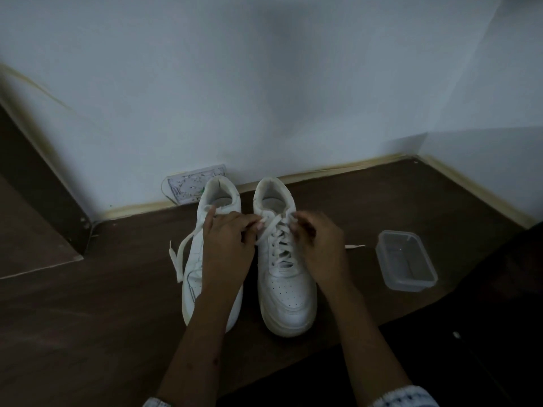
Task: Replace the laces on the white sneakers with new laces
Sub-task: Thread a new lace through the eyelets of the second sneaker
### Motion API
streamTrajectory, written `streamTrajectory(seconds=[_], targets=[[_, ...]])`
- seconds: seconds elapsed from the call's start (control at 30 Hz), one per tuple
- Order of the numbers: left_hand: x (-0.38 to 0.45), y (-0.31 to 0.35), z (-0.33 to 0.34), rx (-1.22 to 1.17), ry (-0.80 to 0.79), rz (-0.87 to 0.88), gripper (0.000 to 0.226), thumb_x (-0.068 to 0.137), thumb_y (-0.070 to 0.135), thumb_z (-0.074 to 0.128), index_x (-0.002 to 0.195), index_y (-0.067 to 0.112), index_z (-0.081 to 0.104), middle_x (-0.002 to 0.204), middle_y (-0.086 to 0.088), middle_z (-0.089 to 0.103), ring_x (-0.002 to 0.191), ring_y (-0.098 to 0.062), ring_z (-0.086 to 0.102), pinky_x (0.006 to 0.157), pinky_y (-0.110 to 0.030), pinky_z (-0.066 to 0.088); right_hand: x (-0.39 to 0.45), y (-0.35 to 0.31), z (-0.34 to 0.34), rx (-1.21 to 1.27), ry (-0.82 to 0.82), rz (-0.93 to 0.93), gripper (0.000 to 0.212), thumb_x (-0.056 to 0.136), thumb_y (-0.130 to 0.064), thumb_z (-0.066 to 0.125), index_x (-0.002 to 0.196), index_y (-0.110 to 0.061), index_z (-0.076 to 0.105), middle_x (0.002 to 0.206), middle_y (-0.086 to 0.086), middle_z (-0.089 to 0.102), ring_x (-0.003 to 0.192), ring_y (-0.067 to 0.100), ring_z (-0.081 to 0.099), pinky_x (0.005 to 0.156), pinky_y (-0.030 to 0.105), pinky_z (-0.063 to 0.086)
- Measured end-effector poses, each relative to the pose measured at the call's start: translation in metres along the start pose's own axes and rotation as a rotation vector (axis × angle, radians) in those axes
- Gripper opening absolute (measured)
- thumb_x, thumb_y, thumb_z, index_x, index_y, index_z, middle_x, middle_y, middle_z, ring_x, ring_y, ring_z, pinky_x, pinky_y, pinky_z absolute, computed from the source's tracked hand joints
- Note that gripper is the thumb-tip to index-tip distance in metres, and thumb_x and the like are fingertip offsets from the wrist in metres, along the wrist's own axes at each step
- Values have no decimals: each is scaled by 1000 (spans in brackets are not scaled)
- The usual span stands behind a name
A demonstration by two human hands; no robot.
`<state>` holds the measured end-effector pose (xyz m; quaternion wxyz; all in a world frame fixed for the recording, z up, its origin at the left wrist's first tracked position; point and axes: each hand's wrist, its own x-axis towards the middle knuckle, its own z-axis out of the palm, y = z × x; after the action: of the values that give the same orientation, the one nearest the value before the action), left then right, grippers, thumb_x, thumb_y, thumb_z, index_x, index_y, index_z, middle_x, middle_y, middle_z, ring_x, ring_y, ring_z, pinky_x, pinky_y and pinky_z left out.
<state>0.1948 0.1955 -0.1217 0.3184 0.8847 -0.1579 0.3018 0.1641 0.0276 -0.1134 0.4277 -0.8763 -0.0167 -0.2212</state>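
Two white sneakers stand side by side on the dark floor, toes toward me. The right sneaker is laced with a white lace. My left hand reaches across the left sneaker and pinches one lace end near the right sneaker's top eyelets. My right hand pinches the other lace end at the top of the same shoe. A loose lace trails off the left sneaker onto the floor at its left. A lace tip pokes out from behind my right hand.
A clear plastic container sits on the floor to the right of the shoes. The white wall and its skirting run just behind the heels, with a wall socket plate behind the left sneaker. A dark wooden panel stands at the left.
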Motion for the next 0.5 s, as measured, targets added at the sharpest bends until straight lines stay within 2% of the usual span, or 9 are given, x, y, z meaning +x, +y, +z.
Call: streamTrajectory(seconds=[0.07, 0.13, 0.2, 0.27, 0.33, 0.4, 0.5], targets=[[1, -1, -2, -20, 7, -3, 11, 89, 17, 66, 91, 19, 76, 79, 6, 71, 79, -13, 64, 114, -33, 18, 1, 3, -5, -53, 107, 35, 13, 89, -8, 63, 98, -17, 69, 90, -11, 58, 80, -6, 54, 72, 2, 40], [3, -2, -4, -21, 3, -5, 17, 88, 23, 60, 90, 19, 77, 79, 5, 72, 78, -14, 64, 113, -39, 24, 4, 11, -23, -87, 255, 165, 16, 87, -3, 63, 99, -12, 69, 95, -4, 61, 83, 3, 56, 69, 3, 38], [4, -4, -5, -6, -7, -9, 20, 88, 26, 58, 89, 20, 77, 79, 6, 72, 78, -14, 65, 112, -42, 26, 7, 21, -41, -143, 393, 291, 19, 88, 1, 59, 101, -9, 68, 104, 5, 61, 93, 15, 57, 74, 12, 35], [3, -4, -4, -1, -23, -11, 20, 88, 27, 57, 90, 21, 76, 79, 7, 72, 78, -13, 64, 113, -42, 25, 5, 28, -51, -209, 439, 346, 17, 91, -1, 56, 100, -11, 67, 110, 7, 59, 95, 13, 54, 76, 19, 34], [3, -3, -3, 3, -31, -12, 20, 89, 26, 57, 91, 21, 76, 81, 8, 72, 80, -13, 64, 113, -46, 27, 4, 26, -49, -201, 384, 285, 17, 92, -5, 57, 105, -14, 65, 115, 4, 56, 99, 12, 54, 75, 15, 36], [3, -3, -2, 9, -33, -9, 19, 90, 26, 58, 92, 20, 76, 82, 8, 72, 81, -12, 64, 111, -49, 30, 4, 17, -38, -104, 247, 164, 26, 94, -12, 58, 120, -16, 61, 122, 1, 54, 103, 12, 57, 79, 12, 39], [3, -2, -2, 9, -29, -2, 19, 90, 26, 59, 92, 20, 77, 82, 7, 72, 81, -12, 64, 109, -50, 32, 3, 3, -13, 6, 19, 39, 29, 96, -23, 57, 125, -21, 59, 113, -12, 56, 97, -5, 55, 80, 0, 35]])
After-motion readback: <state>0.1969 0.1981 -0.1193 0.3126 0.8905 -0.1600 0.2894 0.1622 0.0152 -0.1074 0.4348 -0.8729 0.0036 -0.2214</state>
